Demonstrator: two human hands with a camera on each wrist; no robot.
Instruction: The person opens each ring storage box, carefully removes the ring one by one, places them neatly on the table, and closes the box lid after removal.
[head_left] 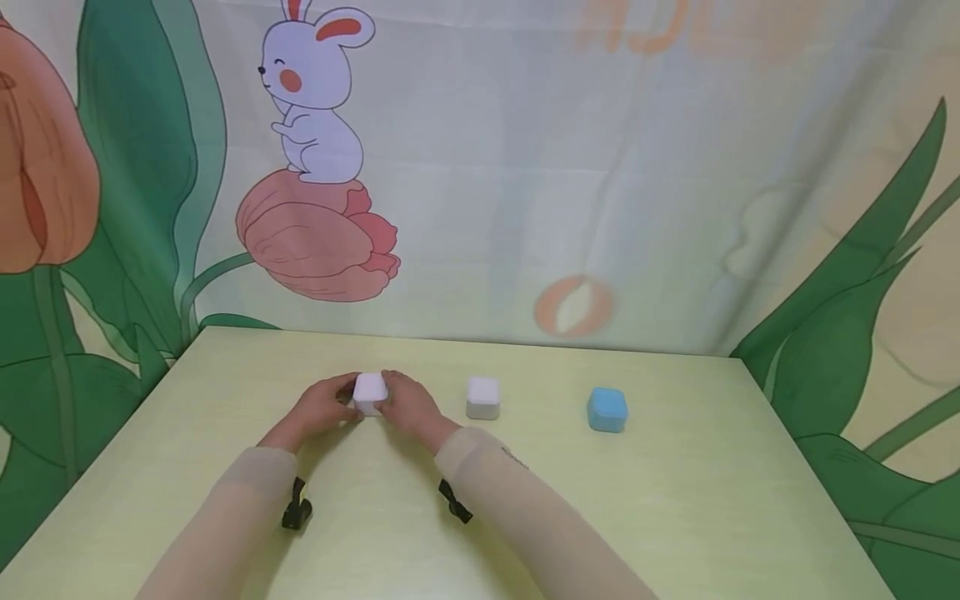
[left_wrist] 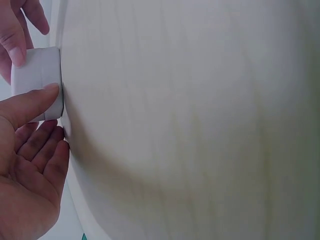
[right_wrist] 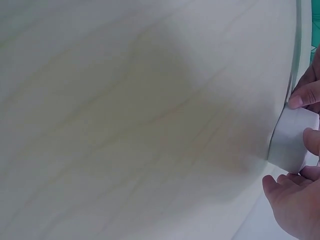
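Note:
Toward the left of the table, a white block (head_left: 371,393) with rounded edges sits between both hands. My left hand (head_left: 324,408) grips its left side. In the left wrist view the left thumb (left_wrist: 35,103) lies along the face of the block (left_wrist: 40,72), the other fingers spread behind it. My right hand (head_left: 411,407) holds the opposite side. From the right wrist, its thumb (right_wrist: 312,141) presses the near face of the block (right_wrist: 289,140), with the fingers partly hidden at the frame's edge. The block's underside is right at the tabletop.
A second white block (head_left: 483,398) stands to the right of the hands, and a blue block (head_left: 607,410) farther right. Both sit on the pale yellow-green table (head_left: 697,500). A cloth backdrop (head_left: 480,208) printed with a rabbit and tulips hangs behind the table's far edge.

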